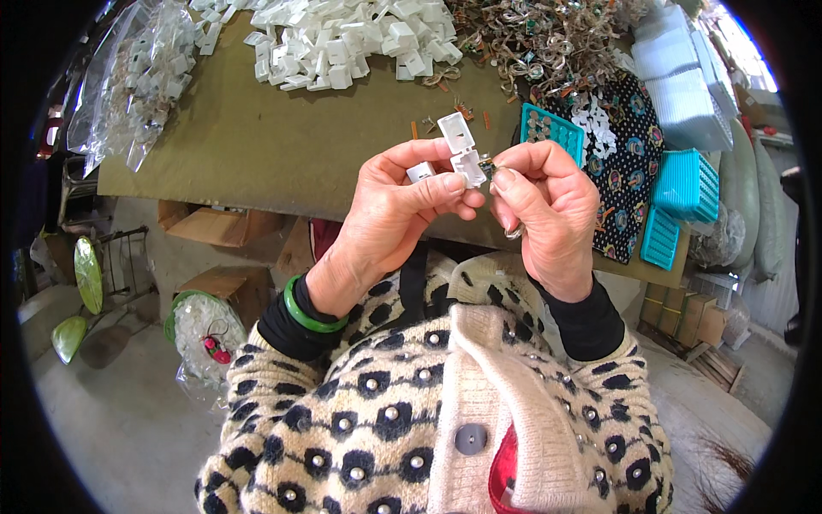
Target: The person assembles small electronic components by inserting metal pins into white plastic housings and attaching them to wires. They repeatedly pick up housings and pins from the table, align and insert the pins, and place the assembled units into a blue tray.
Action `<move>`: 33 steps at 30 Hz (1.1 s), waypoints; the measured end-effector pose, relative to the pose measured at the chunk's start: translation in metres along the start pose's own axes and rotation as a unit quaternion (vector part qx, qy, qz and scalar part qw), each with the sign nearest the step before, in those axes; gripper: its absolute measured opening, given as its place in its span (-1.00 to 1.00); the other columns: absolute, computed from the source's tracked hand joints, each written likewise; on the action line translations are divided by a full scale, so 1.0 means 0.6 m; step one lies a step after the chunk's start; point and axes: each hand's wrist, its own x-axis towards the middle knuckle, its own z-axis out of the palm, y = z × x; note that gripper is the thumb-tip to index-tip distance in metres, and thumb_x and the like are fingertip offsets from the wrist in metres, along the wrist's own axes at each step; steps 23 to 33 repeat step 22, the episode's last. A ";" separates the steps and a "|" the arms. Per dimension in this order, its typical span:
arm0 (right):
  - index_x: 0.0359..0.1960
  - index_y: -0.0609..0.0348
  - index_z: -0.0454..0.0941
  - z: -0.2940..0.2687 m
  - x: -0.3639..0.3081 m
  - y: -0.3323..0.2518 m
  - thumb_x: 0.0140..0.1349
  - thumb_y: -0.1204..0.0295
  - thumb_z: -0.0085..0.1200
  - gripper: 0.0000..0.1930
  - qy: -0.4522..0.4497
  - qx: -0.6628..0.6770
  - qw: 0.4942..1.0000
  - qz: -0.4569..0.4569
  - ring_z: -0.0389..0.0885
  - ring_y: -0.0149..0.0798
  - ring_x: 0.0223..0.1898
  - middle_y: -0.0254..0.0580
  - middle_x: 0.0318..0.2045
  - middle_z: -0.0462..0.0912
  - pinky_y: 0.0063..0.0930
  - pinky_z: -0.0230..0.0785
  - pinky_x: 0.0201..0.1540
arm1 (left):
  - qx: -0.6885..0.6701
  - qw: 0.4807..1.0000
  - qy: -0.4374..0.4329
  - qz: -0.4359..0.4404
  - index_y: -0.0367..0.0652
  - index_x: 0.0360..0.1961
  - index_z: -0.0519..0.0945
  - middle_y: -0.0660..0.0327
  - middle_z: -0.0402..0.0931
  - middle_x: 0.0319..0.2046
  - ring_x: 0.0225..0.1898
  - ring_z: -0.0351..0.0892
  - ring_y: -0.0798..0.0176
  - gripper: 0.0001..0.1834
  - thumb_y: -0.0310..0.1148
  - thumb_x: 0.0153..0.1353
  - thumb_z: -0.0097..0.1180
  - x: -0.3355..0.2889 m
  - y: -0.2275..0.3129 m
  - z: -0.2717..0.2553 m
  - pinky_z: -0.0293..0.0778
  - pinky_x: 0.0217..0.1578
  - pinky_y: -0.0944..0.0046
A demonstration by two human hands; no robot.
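My left hand [390,195] pinches a small white hinged plastic case [467,164] between thumb and fingers. Its lid stands swung up, and the hollow half faces right. A second white plastic piece [420,171] rests against the fingers of the same hand. Close on the right, my right hand [548,188] has its thumb and fingertips closed on a small circuit board [487,165] at the side of the case. A thin looped wire shows below those fingertips. Whether the board touches the inside of the case, I cannot tell.
On the green-brown table [248,146] lie a heap of white cases [351,38] and a tangle of wired boards [548,38]. A teal tray [552,133] sits on dark patterned cloth [629,163]. Clear bags [141,77] lie at left; white stacked trays [685,94] stand at right.
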 end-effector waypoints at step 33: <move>-0.25 0.28 0.51 0.005 0.003 0.026 0.26 0.69 0.05 -0.91 0.002 -0.243 0.949 -0.199 0.70 -0.30 -0.33 -0.23 -0.31 0.56 -0.59 0.54 -0.35 | 0.130 0.982 -0.003 0.138 -0.25 -0.14 0.63 0.17 0.54 -0.26 -0.23 0.65 0.18 -0.72 -0.69 0.10 0.27 0.019 -0.018 -0.007 0.67 -0.24 0.23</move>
